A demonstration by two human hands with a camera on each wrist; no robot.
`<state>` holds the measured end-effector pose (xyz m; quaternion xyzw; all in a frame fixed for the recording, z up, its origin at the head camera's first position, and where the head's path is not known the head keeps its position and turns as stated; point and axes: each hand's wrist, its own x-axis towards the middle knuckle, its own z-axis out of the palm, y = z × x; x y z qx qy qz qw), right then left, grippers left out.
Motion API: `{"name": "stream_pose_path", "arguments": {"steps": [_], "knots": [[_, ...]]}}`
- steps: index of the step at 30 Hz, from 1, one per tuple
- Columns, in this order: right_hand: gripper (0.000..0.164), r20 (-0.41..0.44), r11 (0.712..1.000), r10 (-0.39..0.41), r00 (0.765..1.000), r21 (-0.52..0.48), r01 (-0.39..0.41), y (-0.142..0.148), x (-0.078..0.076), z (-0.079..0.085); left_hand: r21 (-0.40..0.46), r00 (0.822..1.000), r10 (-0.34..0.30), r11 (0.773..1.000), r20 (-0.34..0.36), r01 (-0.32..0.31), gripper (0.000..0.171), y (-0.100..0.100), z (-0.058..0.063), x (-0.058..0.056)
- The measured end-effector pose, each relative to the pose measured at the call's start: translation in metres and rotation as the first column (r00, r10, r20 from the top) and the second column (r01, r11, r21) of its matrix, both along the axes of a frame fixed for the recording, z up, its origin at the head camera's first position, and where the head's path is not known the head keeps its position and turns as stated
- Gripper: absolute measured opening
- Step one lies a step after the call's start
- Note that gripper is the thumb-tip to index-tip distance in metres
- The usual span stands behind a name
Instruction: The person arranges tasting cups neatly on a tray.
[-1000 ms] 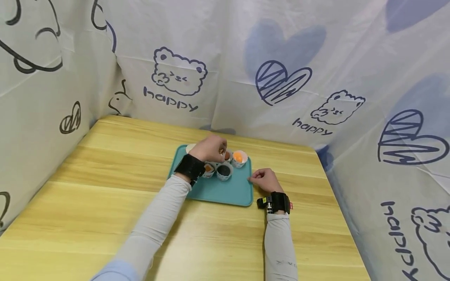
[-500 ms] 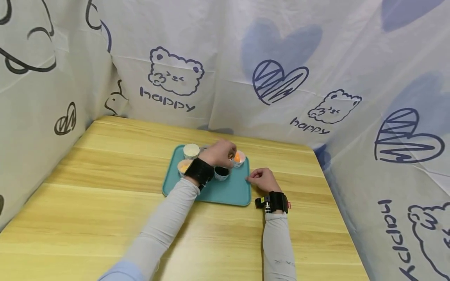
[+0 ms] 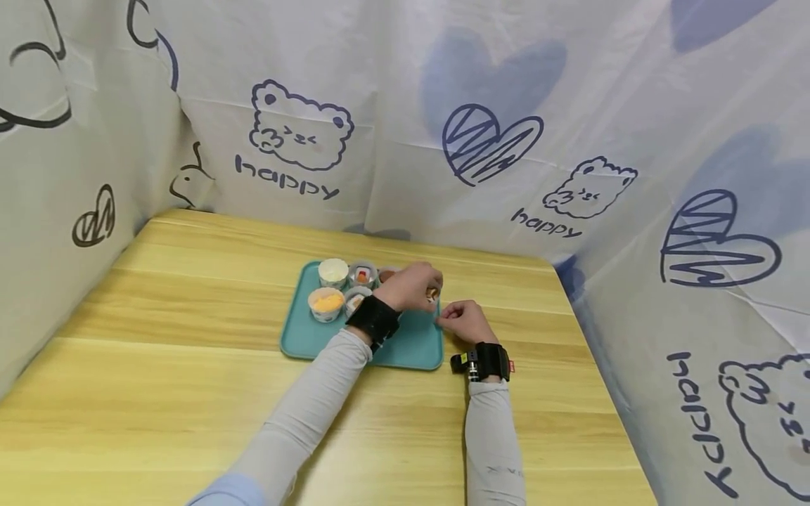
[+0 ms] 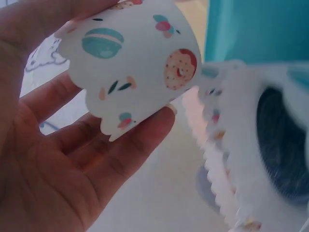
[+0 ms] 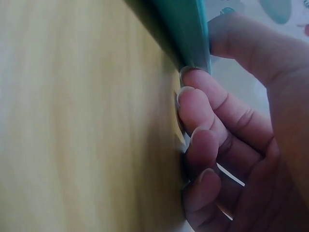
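My left hand grips a white paper baking cup between thumb and fingers, over the tray's right end. Printed macarons and a scalloped rim show on it in the left wrist view, where it lies tilted. A cup with dark contents stands close beside it. My right hand pinches the right edge of the teal tray; in the right wrist view the thumb lies over the tray edge, with the index fingertip against its outer side.
More paper cups stand on the tray: one with pale contents, one with yellow pieces and one with a red and white piece. The wooden table meets a printed white curtain behind.
My left hand has moved right across the tray, now covering the cup with orange contents and uncovering the left cups. The right hand keeps its hold on the tray edge.
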<state>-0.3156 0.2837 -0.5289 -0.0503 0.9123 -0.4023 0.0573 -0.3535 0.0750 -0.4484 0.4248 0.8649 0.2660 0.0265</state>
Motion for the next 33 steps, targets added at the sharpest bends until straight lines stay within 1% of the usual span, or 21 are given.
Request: {"name": "stream_pose_path", "arguments": {"steps": [5, 7, 11, 14, 18, 24, 30, 33], "knots": [[0.012, 0.004, 1.000, 0.007, 1.000, -0.004, -0.007, -0.006, 0.001, 0.001, -0.033, 1.000, 0.024, 0.999, -0.007, -0.024, 0.030, 0.001, -0.009, 0.005], [0.012, 0.007, 1.000, 0.007, 1.000, -0.006, -0.007, -0.007, 0.002, 0.001, -0.041, 0.999, 0.031, 0.999, -0.016, -0.032, 0.029, 0.000, -0.012, 0.008], [0.012, 0.007, 1.000, 0.004, 1.000, -0.007, -0.004, -0.006, 0.003, 0.003, -0.047, 0.998, 0.029, 0.998, -0.051, -0.031, 0.021, 0.000, -0.013, 0.012], [0.014, 0.008, 1.000, 0.003, 1.000, -0.009, -0.003, -0.006, 0.002, 0.004, -0.061, 0.996, 0.056, 0.996, -0.062, -0.060, 0.016, -0.002, -0.013, 0.015], [0.016, 0.014, 1.000, 0.009, 1.000, -0.006, -0.009, -0.006, 0.002, 0.006, -0.101, 0.993, 0.107, 0.989, -0.047, -0.111, 0.017, -0.002, -0.014, 0.019], [0.016, 0.029, 1.000, 0.008, 1.000, 0.003, -0.008, -0.010, 0.003, 0.006, -0.141, 0.989, 0.145, 0.979, -0.026, -0.147, 0.016, -0.003, -0.020, 0.023], [0.017, 0.026, 1.000, 0.017, 1.000, -0.001, -0.017, -0.015, 0.006, 0.006, -0.162, 0.985, 0.163, 0.972, -0.048, -0.169, 0.016, -0.007, -0.026, 0.027], [0.018, 0.024, 1.000, 0.017, 1.000, 0.003, -0.017, -0.013, 0.006, 0.008, -0.153, 0.984, 0.159, 0.974, -0.078, -0.170, 0.018, -0.005, -0.027, 0.026]]}}
